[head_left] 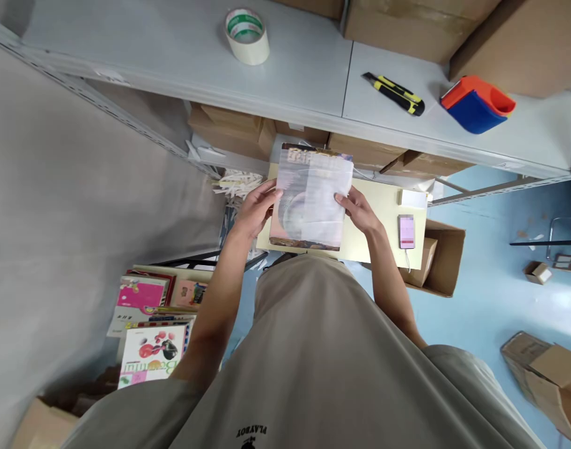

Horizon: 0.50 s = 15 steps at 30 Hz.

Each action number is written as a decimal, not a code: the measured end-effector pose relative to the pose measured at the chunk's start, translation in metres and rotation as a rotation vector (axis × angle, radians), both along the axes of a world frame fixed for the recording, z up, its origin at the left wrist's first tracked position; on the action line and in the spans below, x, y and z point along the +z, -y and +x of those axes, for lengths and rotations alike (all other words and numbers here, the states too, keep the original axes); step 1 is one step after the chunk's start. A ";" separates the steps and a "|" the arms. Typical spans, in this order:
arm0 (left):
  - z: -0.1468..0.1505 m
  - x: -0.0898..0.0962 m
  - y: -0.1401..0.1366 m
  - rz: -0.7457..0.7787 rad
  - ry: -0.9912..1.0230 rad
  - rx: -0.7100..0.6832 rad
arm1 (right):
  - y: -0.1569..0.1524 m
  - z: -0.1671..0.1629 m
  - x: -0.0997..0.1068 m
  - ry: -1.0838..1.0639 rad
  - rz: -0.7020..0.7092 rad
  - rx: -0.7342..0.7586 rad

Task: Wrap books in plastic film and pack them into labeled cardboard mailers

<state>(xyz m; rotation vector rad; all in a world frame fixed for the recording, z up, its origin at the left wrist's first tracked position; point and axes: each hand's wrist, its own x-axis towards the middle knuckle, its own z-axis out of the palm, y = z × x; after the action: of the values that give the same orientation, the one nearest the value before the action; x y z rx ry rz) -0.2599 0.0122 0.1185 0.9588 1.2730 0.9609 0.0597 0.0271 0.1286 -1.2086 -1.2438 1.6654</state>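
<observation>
Between my two hands is a flat, book-like package [292,215] with a dark, patterned cover, held over a pale yellow table. A whitish, translucent sheet [326,196] lies across its front, mostly on the right half. My left hand [257,209] grips the left edge, its thumb on the front face. On the opposite edge my right hand [357,207] does the same, thumb pressed onto the whitish sheet. The fingers behind the package are hidden.
A grey shelf [173,56] ahead carries a tape roll [248,47], a box cutter [394,93] and a red-blue holder [477,105]. A phone [406,232] on a cable lies on the yellow table [376,243]. Books [151,349] are stacked lower left; an open carton [447,262] stands right.
</observation>
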 end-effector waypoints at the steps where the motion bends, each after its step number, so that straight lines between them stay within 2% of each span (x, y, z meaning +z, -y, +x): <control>1: -0.005 -0.008 -0.002 -0.010 -0.008 0.000 | -0.001 -0.004 -0.006 0.010 -0.008 -0.005; 4: -0.022 -0.042 -0.009 -0.033 -0.027 -0.003 | -0.007 -0.018 -0.033 0.063 -0.032 -0.013; 8: -0.036 -0.103 -0.025 -0.121 -0.138 0.046 | -0.024 -0.051 -0.086 0.162 -0.053 -0.015; 11: -0.035 -0.148 -0.039 -0.216 -0.337 0.113 | -0.043 -0.080 -0.129 0.387 -0.105 -0.008; 15: -0.032 -0.194 -0.051 -0.234 -0.411 0.059 | -0.065 -0.108 -0.176 0.686 -0.134 0.015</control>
<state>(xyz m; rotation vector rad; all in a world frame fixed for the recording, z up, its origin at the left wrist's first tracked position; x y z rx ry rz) -0.2916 0.0636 -0.0758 0.9665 1.7252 0.6565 -0.0484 0.0925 -0.0475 -1.9575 -1.5466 1.3968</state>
